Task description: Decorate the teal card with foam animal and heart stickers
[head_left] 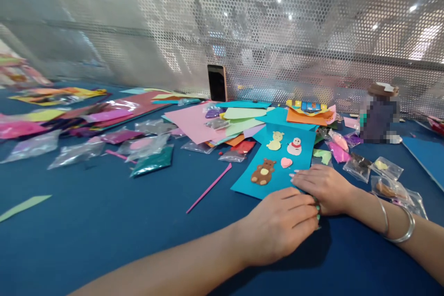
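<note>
Perforated metal (145,32) backs the dark-blue table (132,226) bearing a decorated card (276,154).

blue card (277,155): one corner hidden | rightmost sheet (428,159): cut off | brown-topped object (379,120): pixelated

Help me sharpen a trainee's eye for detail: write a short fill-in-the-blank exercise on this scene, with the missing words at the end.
1. The bright blue sheet carries ____ shapes, counting the heart.
2. The largest shape, a bear, is mostly ____.
3. Silver bangles circle the person's ____ wrist.
4. The hand lower in the picture is the ____ one.

Missing words: four; brown; right; left.
</note>
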`<state>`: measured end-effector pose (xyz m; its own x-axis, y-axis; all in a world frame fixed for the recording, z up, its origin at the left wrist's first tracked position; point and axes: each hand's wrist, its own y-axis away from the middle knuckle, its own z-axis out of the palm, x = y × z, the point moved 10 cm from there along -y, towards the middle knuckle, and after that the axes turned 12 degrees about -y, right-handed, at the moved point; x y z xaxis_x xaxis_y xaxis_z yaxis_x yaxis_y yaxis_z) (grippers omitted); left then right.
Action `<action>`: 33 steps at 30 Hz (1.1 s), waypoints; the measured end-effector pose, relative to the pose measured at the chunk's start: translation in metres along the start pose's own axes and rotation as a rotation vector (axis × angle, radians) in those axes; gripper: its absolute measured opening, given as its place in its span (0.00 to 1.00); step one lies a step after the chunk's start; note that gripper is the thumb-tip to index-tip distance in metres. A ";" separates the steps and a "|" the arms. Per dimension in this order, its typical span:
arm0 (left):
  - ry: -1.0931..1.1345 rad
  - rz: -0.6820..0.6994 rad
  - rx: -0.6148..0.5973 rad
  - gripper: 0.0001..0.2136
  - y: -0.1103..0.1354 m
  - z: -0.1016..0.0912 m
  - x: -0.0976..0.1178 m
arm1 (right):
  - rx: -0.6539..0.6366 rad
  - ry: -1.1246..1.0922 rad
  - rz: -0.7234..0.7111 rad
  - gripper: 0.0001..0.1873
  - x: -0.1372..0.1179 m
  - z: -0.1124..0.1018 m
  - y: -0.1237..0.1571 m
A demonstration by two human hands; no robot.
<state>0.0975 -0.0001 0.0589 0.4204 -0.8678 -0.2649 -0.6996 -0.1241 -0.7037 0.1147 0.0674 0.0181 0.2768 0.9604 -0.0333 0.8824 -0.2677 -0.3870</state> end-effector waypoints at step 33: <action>-0.167 0.166 -0.341 0.14 0.014 0.009 0.046 | 0.103 0.161 -0.059 0.19 -0.016 -0.016 -0.006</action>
<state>0.1121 -0.0372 0.0314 0.3538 -0.8030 -0.4795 -0.9054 -0.1654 -0.3911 0.1105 0.0521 0.0358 0.2897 0.9473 0.1366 0.8577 -0.1937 -0.4762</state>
